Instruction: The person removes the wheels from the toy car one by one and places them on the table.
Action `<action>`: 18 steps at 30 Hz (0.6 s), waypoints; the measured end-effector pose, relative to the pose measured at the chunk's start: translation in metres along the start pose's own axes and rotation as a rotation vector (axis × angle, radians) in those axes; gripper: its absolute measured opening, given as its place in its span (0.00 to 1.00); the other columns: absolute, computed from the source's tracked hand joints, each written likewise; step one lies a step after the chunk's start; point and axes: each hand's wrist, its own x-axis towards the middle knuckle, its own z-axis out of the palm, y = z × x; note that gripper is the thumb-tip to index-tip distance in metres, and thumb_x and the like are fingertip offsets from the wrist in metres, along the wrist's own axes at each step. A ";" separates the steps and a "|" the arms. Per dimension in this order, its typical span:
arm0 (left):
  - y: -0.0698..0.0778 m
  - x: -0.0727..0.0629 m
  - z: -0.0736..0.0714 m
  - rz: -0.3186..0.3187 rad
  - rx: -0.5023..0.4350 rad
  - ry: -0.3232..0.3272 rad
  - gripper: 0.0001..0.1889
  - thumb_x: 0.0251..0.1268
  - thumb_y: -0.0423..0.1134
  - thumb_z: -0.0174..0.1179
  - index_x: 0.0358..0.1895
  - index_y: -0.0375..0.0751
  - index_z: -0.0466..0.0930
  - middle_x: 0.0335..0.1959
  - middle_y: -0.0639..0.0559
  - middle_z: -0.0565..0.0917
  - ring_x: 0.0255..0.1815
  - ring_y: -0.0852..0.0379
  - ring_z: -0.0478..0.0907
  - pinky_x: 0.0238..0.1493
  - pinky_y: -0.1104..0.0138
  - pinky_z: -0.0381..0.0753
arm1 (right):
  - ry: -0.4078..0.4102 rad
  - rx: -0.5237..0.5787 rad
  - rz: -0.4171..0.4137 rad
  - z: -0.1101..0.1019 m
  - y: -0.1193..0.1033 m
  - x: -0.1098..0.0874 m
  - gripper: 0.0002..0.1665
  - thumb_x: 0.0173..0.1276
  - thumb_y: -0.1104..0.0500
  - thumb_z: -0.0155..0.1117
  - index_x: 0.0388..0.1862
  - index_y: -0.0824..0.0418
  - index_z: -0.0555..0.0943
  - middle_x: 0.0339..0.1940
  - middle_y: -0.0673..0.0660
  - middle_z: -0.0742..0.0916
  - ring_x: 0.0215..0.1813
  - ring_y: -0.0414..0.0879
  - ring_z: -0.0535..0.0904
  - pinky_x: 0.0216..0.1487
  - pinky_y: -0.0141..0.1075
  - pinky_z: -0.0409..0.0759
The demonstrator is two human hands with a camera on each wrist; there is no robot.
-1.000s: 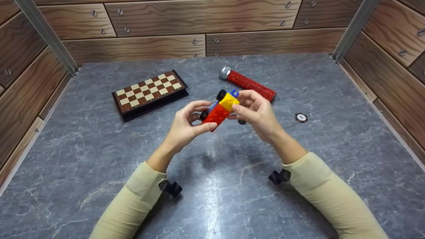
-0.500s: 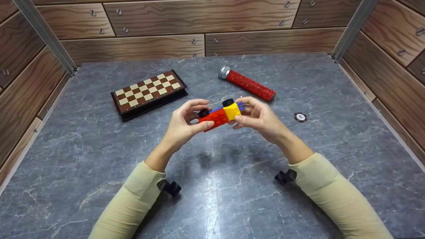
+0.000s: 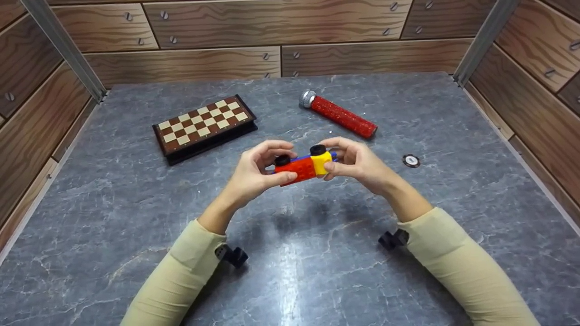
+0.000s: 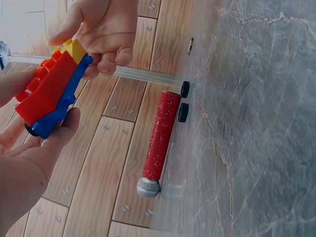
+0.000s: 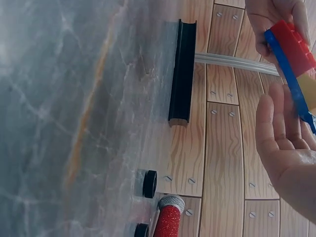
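A toy brick car (image 3: 297,170) with a red body, a yellow block (image 3: 321,163) at its right end and a blue base (image 5: 288,69) is held above the table between both hands. My left hand (image 3: 253,168) grips the red end, thumb on the studded face. At the yellow end, my right hand (image 3: 364,166) pinches with the thumb in front and fingers behind. Black wheels (image 3: 318,150) show along the car's upper side in the head view. Bare blue pegs (image 4: 70,98) show on the side facing the left wrist camera. Two loose black wheels (image 4: 183,112) stand on the table, hidden in the head view.
A folded chessboard case (image 3: 204,127) lies at the back left. Behind the hands is a red glittery microphone (image 3: 340,113) with a silver head. A poker chip (image 3: 411,160) lies to the right. Wood-patterned walls (image 3: 213,25) enclose the grey marbled table (image 3: 136,217).
The car has turned clockwise from a steep slant to nearly level and come slightly nearer. My right hand has moved down and a little right with it; both hands keep hold.
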 end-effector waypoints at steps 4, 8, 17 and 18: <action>0.000 0.001 0.000 0.004 0.013 0.001 0.25 0.49 0.28 0.69 0.53 0.35 0.74 0.48 0.41 0.79 0.44 0.45 0.79 0.42 0.54 0.81 | 0.022 0.021 -0.014 0.002 -0.001 0.000 0.26 0.59 0.69 0.65 0.57 0.70 0.70 0.49 0.66 0.80 0.42 0.55 0.80 0.44 0.49 0.81; 0.000 0.002 0.001 -0.003 0.007 0.052 0.27 0.48 0.27 0.69 0.55 0.34 0.73 0.51 0.42 0.77 0.42 0.46 0.79 0.41 0.54 0.82 | 0.085 0.069 -0.030 0.004 0.001 0.001 0.27 0.57 0.72 0.65 0.56 0.70 0.70 0.50 0.66 0.79 0.44 0.56 0.80 0.45 0.49 0.80; -0.003 0.002 0.001 -0.047 0.065 0.148 0.29 0.48 0.30 0.70 0.57 0.35 0.71 0.50 0.41 0.77 0.40 0.46 0.79 0.39 0.61 0.82 | 0.241 0.138 -0.107 0.008 0.002 0.003 0.24 0.58 0.74 0.63 0.54 0.69 0.70 0.49 0.67 0.81 0.43 0.57 0.81 0.44 0.49 0.81; -0.003 0.002 0.001 -0.046 0.066 0.152 0.29 0.48 0.30 0.70 0.57 0.35 0.71 0.50 0.40 0.78 0.40 0.46 0.79 0.38 0.61 0.82 | 0.255 0.148 -0.114 0.009 0.002 0.003 0.24 0.58 0.74 0.63 0.54 0.69 0.70 0.48 0.67 0.81 0.43 0.56 0.81 0.44 0.48 0.81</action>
